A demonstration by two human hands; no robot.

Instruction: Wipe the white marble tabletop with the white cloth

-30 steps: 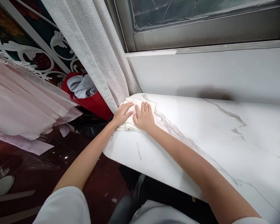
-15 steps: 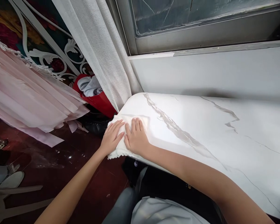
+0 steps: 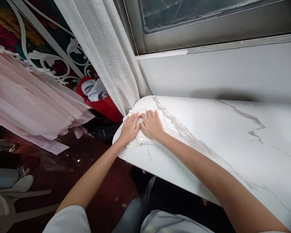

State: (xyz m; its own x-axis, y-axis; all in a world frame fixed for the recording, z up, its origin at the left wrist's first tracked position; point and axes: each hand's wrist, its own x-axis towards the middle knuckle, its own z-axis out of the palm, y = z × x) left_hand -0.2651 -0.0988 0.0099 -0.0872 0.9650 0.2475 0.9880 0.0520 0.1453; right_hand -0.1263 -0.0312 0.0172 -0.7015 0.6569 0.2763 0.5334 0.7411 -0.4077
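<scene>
A white cloth [image 3: 142, 139] lies on the rounded left end of a white marble-patterned table [image 3: 223, 136]. My left hand [image 3: 130, 128] rests flat on the cloth's left part, its fingers stretched forward. Beside it, my right hand [image 3: 151, 124] presses down on the cloth with the palm low and fingers extended. The thumbs almost meet between the two hands. Both hands cover much of the cloth, which is slightly bunched along its near edge.
A pale curtain [image 3: 111, 51] hangs at the table's far left corner, near a window frame [image 3: 208, 34]. Left of it are a red bag [image 3: 106, 108] holding grey fabric and a pink draped cloth [image 3: 36, 100]. White chair legs [image 3: 21, 194] stand on the dark red floor.
Both hands have slid the cloth away from me and a little right. It no longer hangs over the near-left edge, and a bare strip of tabletop shows in front of it.
</scene>
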